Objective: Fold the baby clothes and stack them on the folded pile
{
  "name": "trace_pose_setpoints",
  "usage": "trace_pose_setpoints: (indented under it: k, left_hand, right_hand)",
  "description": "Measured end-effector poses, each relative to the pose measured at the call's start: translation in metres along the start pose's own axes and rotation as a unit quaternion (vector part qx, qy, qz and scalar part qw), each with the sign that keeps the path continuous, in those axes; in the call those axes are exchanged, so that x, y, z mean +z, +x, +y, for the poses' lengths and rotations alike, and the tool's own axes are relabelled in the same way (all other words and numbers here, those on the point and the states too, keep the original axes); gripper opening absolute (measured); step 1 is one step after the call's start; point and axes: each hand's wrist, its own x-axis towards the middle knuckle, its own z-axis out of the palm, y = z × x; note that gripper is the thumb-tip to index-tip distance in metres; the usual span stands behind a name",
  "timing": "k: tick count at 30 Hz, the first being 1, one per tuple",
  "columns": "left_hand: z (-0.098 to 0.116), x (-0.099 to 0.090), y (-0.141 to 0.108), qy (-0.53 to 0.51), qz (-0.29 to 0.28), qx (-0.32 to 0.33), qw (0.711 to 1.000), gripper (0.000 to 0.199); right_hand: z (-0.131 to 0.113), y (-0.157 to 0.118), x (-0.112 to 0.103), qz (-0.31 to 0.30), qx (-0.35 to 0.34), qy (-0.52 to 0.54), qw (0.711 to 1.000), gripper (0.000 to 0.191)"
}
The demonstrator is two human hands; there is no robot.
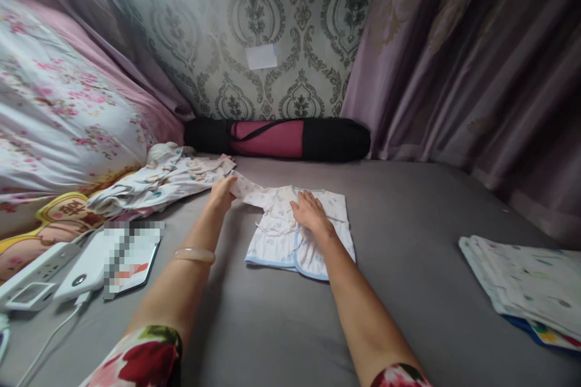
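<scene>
A small white baby shirt [276, 236] with blue trim and a faint print lies front side up on the grey sheet. Its left sleeve is stretched out to the side, and my left hand [223, 191] grips the cuff end with closed fingers. On the upper chest of the shirt, near the neckline, my right hand [311, 211] lies flat with its fingers stretched out. The sleeve on the right side does not stick out; it seems to lie folded over the body, partly under my right hand. Thin ties show at the shirt's left side.
Crumpled printed clothes [167, 178] lie at the back left. At left are a power strip [39, 269], a white power bank [86, 272] with a cable and a phone [140, 266]. Folded cloths [531, 284] lie right. A black and pink bag [267, 139] lies along the wall.
</scene>
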Motion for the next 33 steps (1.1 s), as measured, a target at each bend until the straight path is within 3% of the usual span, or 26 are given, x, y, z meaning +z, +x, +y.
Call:
trace_pose_setpoints:
  k: [5,9,13,17,21,27,33]
  left_hand:
    - [0.009,0.025,-0.021,-0.061,-0.021,-0.008,0.998,0.011]
    - [0.009,0.041,-0.037,-0.095,-0.029,0.014,0.995,0.008]
    - [0.009,0.048,-0.048,-0.108,-0.020,0.060,0.992,0.008]
    - [0.011,0.041,-0.048,-0.137,0.023,0.068,0.988,0.010]
    - [0.005,0.027,-0.034,-0.189,0.072,0.014,0.979,0.013]
    - [-0.001,0.012,-0.016,-0.239,0.119,-0.040,0.963,0.013]
    - [-0.002,0.007,-0.012,-0.272,0.110,-0.067,0.954,0.012]
  right_hand:
    - [0.003,0.005,-0.007,0.037,-0.005,0.067,0.997,0.044]
    - [0.008,0.012,-0.010,0.030,0.025,0.156,0.987,0.040]
    - [0.006,0.015,-0.004,0.049,-0.025,0.200,0.978,0.036]
    - [-0.004,0.013,0.014,0.069,-0.129,0.164,0.975,0.037]
    - [-0.012,0.010,0.029,0.027,-0.195,0.096,0.976,0.041]
    - [-0.030,0.010,0.021,-0.018,-0.151,-0.052,0.987,0.037]
    - [-0.052,0.032,0.016,-0.025,-0.069,-0.105,0.992,0.042]
